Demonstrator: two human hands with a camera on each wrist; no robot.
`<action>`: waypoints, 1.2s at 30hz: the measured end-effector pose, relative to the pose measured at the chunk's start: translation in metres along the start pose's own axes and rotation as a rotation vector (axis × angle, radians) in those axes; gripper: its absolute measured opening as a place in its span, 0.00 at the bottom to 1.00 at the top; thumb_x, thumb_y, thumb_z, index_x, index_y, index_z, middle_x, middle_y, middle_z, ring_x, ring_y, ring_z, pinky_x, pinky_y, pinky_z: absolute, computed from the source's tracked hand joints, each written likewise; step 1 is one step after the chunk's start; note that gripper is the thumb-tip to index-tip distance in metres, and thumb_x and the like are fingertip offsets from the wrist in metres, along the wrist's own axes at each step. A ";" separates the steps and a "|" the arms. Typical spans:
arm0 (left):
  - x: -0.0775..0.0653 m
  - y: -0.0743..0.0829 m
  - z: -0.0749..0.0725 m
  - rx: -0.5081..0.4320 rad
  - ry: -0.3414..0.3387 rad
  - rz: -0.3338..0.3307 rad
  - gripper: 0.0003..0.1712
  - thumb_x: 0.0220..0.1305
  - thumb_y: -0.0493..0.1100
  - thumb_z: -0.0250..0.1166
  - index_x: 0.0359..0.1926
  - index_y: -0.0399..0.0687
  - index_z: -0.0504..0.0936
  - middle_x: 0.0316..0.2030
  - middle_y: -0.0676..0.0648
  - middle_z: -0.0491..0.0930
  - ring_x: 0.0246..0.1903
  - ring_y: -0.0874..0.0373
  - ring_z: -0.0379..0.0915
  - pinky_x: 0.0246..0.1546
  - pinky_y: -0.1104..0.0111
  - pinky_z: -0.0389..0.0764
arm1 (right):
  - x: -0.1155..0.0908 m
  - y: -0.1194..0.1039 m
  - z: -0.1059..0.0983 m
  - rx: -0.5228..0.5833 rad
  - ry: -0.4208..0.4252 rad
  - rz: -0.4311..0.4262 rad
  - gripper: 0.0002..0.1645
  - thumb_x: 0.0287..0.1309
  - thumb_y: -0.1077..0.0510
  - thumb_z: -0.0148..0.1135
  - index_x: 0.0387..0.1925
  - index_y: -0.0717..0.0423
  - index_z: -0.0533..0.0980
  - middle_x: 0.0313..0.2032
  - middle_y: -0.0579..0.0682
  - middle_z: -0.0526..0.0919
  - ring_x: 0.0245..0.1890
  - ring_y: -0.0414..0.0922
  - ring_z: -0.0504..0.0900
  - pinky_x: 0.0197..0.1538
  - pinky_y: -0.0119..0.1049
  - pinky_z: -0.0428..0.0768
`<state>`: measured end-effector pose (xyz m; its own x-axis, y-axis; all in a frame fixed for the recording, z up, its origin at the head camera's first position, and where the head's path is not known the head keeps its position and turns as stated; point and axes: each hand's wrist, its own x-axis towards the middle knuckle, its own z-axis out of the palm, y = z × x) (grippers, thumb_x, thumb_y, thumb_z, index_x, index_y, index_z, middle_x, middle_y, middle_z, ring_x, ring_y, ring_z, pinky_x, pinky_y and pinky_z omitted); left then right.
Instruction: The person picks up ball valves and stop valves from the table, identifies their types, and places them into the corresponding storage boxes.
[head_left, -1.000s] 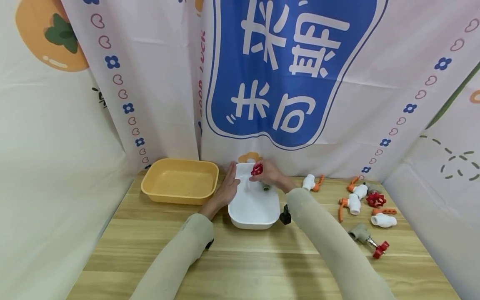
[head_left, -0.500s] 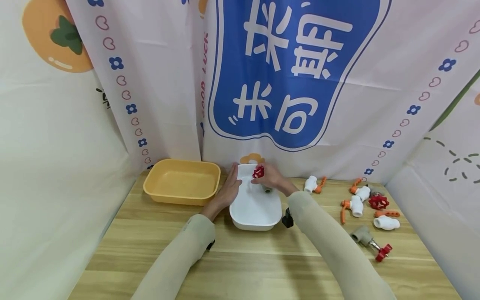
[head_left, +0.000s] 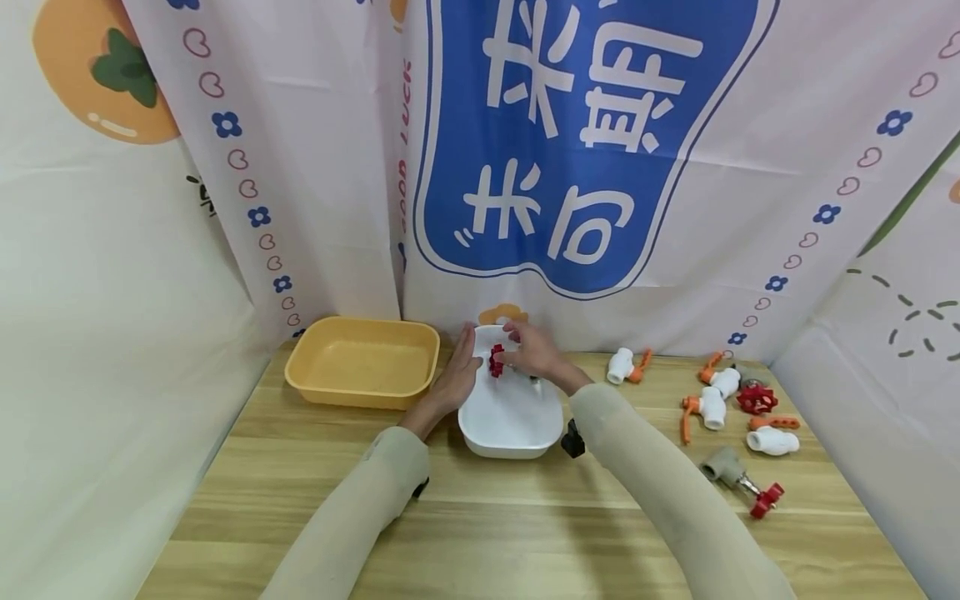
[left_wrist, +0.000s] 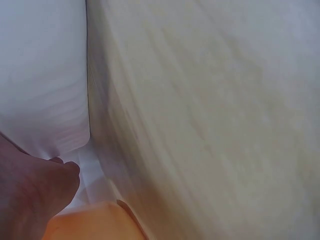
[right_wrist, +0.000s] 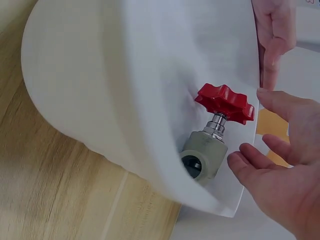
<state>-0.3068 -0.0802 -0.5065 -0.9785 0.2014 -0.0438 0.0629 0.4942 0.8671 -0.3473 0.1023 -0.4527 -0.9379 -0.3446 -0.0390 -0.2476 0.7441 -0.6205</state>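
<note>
A stop valve with a grey body and red handwheel lies in the white plastic tub, near its far end. My right hand is over the tub's far right part, beside the valve. In the right wrist view its fingers are spread and apart from the valve, with nothing between them. My left hand rests along the tub's left side, fingers straight against the outer wall and thumb near the rim. The left wrist view shows part of that hand against the white wall.
A yellow tub stands to the left. On the right lie several white ball valves with orange levers, plus another grey valve and a red handwheel. A printed curtain hangs right behind the wooden table.
The right hand has let go of the stop valve, and its fingers have opened. The red handwheel now sits lower and further left in the tub. The left hand has stayed in place.
</note>
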 end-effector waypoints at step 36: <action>-0.002 0.000 0.000 0.020 0.005 0.032 0.40 0.84 0.50 0.36 0.86 0.53 0.29 0.85 0.55 0.22 0.84 0.56 0.20 0.84 0.53 0.33 | -0.036 0.007 -0.047 0.074 -0.048 -0.193 0.44 0.66 0.48 0.73 0.75 0.64 0.69 0.76 0.61 0.70 0.70 0.62 0.75 0.72 0.59 0.75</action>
<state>-0.3052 -0.0802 -0.5067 -0.9770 0.2130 -0.0134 0.0983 0.5047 0.8577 -0.3268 0.1467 -0.4192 -0.8615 -0.5053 0.0501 -0.4018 0.6180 -0.6757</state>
